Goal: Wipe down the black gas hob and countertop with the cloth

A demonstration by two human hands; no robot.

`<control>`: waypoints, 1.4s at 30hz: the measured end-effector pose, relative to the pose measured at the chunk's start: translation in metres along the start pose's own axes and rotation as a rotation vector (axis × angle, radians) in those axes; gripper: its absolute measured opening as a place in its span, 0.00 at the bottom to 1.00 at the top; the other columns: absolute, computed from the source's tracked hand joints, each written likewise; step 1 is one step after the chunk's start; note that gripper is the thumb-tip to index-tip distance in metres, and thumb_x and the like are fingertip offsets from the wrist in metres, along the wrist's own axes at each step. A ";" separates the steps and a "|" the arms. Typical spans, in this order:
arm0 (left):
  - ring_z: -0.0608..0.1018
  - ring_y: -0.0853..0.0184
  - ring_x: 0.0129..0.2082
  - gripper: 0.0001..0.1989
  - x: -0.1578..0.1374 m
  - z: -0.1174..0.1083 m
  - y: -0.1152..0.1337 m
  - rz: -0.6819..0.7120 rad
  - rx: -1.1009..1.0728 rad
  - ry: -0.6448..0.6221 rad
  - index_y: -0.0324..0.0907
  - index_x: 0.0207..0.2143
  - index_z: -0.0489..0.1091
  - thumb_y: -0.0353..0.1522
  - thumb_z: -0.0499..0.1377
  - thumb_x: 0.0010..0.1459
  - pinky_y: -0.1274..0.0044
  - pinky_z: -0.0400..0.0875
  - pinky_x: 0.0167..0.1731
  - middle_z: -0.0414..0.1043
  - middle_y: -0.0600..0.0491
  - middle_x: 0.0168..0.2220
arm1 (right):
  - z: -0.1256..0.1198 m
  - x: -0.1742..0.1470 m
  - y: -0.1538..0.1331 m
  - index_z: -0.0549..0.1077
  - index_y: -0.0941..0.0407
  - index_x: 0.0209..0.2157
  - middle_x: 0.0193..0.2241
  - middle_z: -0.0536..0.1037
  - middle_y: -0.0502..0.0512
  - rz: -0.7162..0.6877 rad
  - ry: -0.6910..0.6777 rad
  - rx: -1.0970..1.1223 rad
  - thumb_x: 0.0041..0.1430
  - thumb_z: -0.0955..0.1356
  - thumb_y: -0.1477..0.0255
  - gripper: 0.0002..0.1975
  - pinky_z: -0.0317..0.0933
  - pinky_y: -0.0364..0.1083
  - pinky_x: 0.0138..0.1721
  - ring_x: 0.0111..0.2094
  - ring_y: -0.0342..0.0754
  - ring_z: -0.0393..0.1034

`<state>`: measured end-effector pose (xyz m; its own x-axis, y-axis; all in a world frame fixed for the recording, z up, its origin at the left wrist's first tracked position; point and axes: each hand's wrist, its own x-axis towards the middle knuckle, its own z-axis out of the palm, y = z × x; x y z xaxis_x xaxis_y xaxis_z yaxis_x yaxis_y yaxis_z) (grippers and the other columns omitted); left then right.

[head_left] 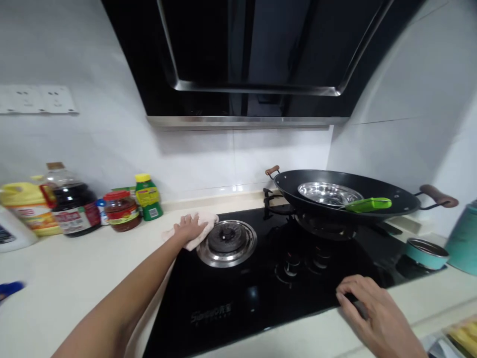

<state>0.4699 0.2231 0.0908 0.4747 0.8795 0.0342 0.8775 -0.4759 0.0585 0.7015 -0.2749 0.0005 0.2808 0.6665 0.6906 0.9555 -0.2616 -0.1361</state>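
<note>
My left hand [188,229] presses on a pale cloth [205,219], fingers closed over it, at the left edge of the black glass gas stove [238,293]. Just right of the cloth is the left burner [227,241], with a shiny metal ring and no pot support on it. My right hand [376,311] rests near the stove's front right edge. Its fingers are loosely curled toward the thumb, and nothing shows in them. Between the two hands lie two control knobs [291,263].
A wok [391,191] on the right burner holds a metal dish [328,191] and a green-handled utensil [368,204]. Bottles and jars, including a dark sauce bottle [74,199], line the left wall. A teal pot [427,252] sits right. The range hood [246,104] hangs above.
</note>
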 end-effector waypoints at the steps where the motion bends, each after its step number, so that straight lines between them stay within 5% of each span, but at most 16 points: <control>1: 0.45 0.41 0.74 0.43 0.014 0.000 0.009 0.011 0.004 -0.003 0.39 0.75 0.45 0.55 0.41 0.66 0.45 0.46 0.66 0.39 0.36 0.75 | -0.002 0.001 -0.002 0.74 0.49 0.38 0.39 0.79 0.54 0.005 -0.003 -0.005 0.64 0.67 0.62 0.07 0.68 0.51 0.37 0.37 0.52 0.74; 6: 0.55 0.44 0.72 0.38 0.064 0.003 0.080 0.161 0.003 -0.034 0.43 0.72 0.52 0.53 0.50 0.68 0.47 0.50 0.66 0.49 0.39 0.74 | -0.010 0.006 -0.012 0.73 0.49 0.39 0.39 0.77 0.54 0.055 -0.039 -0.001 0.65 0.67 0.64 0.05 0.68 0.52 0.38 0.37 0.51 0.73; 11: 0.74 0.54 0.57 0.23 0.075 0.002 0.142 0.302 -0.009 -0.030 0.43 0.60 0.67 0.41 0.61 0.67 0.55 0.72 0.55 0.67 0.45 0.62 | -0.011 0.007 -0.018 0.73 0.49 0.39 0.40 0.77 0.55 0.129 -0.056 0.043 0.66 0.65 0.65 0.06 0.67 0.52 0.39 0.39 0.52 0.72; 20: 0.76 0.56 0.54 0.21 0.019 0.008 0.215 0.534 -0.051 -0.067 0.42 0.59 0.69 0.40 0.61 0.67 0.58 0.75 0.52 0.70 0.45 0.59 | -0.013 0.010 -0.026 0.72 0.49 0.38 0.40 0.77 0.56 0.198 -0.074 0.073 0.67 0.64 0.65 0.06 0.65 0.55 0.41 0.39 0.53 0.71; 24: 0.63 0.49 0.67 0.31 -0.022 0.012 0.245 0.693 -0.063 -0.161 0.47 0.68 0.60 0.47 0.58 0.67 0.49 0.59 0.64 0.56 0.43 0.70 | -0.013 0.009 -0.027 0.71 0.49 0.38 0.40 0.76 0.55 0.201 -0.067 0.070 0.67 0.65 0.64 0.06 0.64 0.54 0.42 0.39 0.52 0.70; 27: 0.43 0.49 0.75 0.38 -0.043 0.012 0.259 0.793 -0.066 -0.236 0.52 0.74 0.46 0.55 0.47 0.68 0.47 0.39 0.68 0.37 0.48 0.77 | -0.013 0.009 -0.028 0.71 0.50 0.38 0.40 0.76 0.54 0.205 -0.066 0.066 0.67 0.65 0.64 0.06 0.63 0.54 0.42 0.39 0.52 0.70; 30: 0.35 0.52 0.75 0.38 -0.053 0.010 0.269 0.857 -0.076 -0.269 0.54 0.74 0.43 0.57 0.41 0.67 0.46 0.33 0.68 0.30 0.52 0.77 | -0.015 0.011 -0.029 0.71 0.50 0.38 0.40 0.76 0.54 0.200 -0.071 0.073 0.68 0.64 0.66 0.06 0.62 0.53 0.42 0.39 0.51 0.69; 36: 0.38 0.54 0.75 0.33 -0.062 0.010 0.274 0.920 -0.101 -0.277 0.58 0.71 0.53 0.52 0.46 0.66 0.47 0.31 0.68 0.38 0.57 0.77 | -0.018 0.010 -0.026 0.72 0.51 0.37 0.40 0.77 0.55 0.191 -0.081 0.102 0.68 0.63 0.68 0.07 0.61 0.53 0.42 0.39 0.51 0.68; 42: 0.41 0.56 0.75 0.32 -0.087 0.011 0.243 0.913 -0.136 -0.259 0.53 0.71 0.53 0.48 0.44 0.67 0.50 0.35 0.69 0.42 0.55 0.76 | -0.016 0.009 -0.022 0.74 0.51 0.35 0.39 0.78 0.53 0.184 -0.047 0.102 0.66 0.63 0.69 0.08 0.62 0.52 0.43 0.38 0.50 0.70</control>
<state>0.6430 0.0309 0.0913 0.9862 0.1342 -0.0967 0.1537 -0.9599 0.2347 0.6813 -0.2740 0.0212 0.4527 0.6467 0.6139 0.8914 -0.3109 -0.3298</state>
